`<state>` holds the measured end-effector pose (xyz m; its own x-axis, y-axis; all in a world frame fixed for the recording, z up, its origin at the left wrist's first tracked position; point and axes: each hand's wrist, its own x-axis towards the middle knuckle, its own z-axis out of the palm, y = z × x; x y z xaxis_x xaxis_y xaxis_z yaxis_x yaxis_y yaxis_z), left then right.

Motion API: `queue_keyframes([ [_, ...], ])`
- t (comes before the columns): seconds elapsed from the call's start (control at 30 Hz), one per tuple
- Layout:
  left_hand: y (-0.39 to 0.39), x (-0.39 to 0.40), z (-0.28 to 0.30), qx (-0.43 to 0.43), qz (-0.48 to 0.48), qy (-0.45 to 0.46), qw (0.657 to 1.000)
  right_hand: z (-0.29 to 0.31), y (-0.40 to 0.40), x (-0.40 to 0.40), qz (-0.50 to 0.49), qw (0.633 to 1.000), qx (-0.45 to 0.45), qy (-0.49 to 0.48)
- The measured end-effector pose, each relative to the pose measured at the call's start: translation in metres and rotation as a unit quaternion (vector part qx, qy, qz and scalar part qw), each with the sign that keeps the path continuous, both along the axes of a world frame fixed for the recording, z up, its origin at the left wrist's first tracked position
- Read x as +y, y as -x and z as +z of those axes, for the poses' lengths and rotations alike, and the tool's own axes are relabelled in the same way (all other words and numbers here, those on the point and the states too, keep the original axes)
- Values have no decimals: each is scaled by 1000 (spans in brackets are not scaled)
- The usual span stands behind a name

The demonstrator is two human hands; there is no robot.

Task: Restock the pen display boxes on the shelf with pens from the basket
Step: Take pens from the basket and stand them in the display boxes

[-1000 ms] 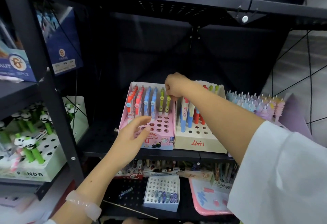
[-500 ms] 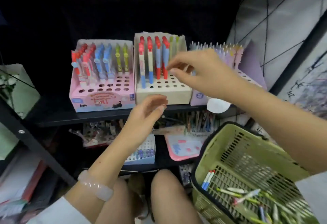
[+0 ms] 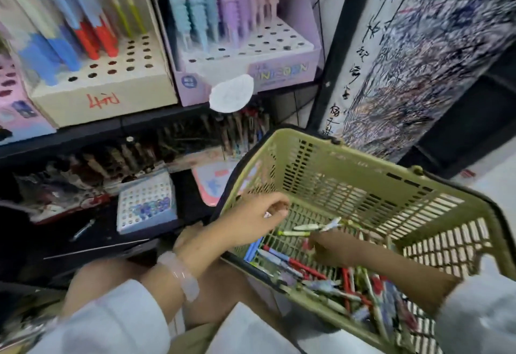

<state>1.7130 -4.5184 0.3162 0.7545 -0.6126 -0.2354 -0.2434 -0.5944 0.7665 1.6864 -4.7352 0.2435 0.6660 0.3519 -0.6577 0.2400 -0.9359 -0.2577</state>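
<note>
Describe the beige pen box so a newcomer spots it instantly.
On the upper black shelf, left of the green basket, three display boxes stand side by side. The beige pen box is the middle one, between a pink box and a lilac box. Only it has red handwriting on its front.

Both hands (image 3: 252, 221) reach into the green basket (image 3: 363, 183) of pens (image 3: 296, 263).

A white perforated box (image 3: 146, 204) sits on the lower shelf (image 3: 106, 239) at nine o'clock, a few blue pieces in it. A pink tray (image 3: 210, 183) lies just beside it. A calligraphy scroll (image 3: 413, 54) hangs at two o'clock.
</note>
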Motion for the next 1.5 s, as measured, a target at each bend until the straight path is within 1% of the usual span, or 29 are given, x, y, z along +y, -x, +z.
queue_keyframes([
  [0.1, -1, -4, -14, 15, 9, -24, 1000, -39, 17, 9, 25, 999, 3, -40],
  [0.2, -5, -6, -21, 9, 16, -38, 999, -69, 22, 26, -2, 999, -27, -34],
  [0.3, -4, -6, -25, 21, 35, -29, 999, -84, 20, 38, -37, 998, -52, -22],
  [0.43, -4, -6, -25, 40, 44, -21, 998, -90, 30, 35, -11, 992, -103, -76],
  [0.5, -4, -6, -25, 47, 53, -7, 997, -89, 34, 33, -30, 991, -59, -113],
  [0.53, -3, -6, -25, 51, 57, 0, 997, -89, 36, 33, -30, 992, -35, -115],
  [0.57, -3, -6, -25, 53, 58, 4, 997, -89, 36, 33, -23, 993, -34, -110],
  [0.63, -2, -6, -26, 57, 55, 5, 997, -91, 36, 30, 3, 995, -62, -77],
  [0.7, -2, -6, -25, 60, 57, 9, 997, -93, 36, 28, 11, 995, -64, -70],
  [0.8, -1, -5, -23, 61, 61, 14, 996, -95, 37, 25, -7, 996, -51, -74],
  [0.9, 1, -4, -23, 63, 57, 14, 996, -95, 44, 25, -4, 995, -64, -70],
  [0.97, 1, -4, -23, 66, 62, 18, 996, -96, 46, 27, -11, 996, -57, -70],
  [1.03, 1, -4, -23, 70, 68, 19, 995, -91, 38, 29, -17, 997, -22, -70],
  [1.13, 1, -5, -26, 71, 65, 16, 995, -83, 22, 27, -49, 989, 84, -114],
  [1.17, 1, -5, -26, 72, 64, 17, 995, -81, 21, 26, -59, 985, 101, -125],
  [1.2, 1, -5, -27, 73, 63, 20, 995, -82, 24, 26, -61, 985, 95, -131],
  [1.3, -1, -4, -27, 84, 70, 33, 993, -94, 44, 28, -48, 994, 5, -103],
  [1.37, -1, -4, -27, 88, 72, 37, 993, -100, 50, 29, -61, 993, -15, -104],
  [1.4, -1, -4, -27, 87, 71, 36, 993, -99, 49, 29, -67, 991, -5, -111],
  [1.5, -1, -5, -27, 89, 67, 36, 993, -91, 41, 28, -69, 986, 68, -138],
])
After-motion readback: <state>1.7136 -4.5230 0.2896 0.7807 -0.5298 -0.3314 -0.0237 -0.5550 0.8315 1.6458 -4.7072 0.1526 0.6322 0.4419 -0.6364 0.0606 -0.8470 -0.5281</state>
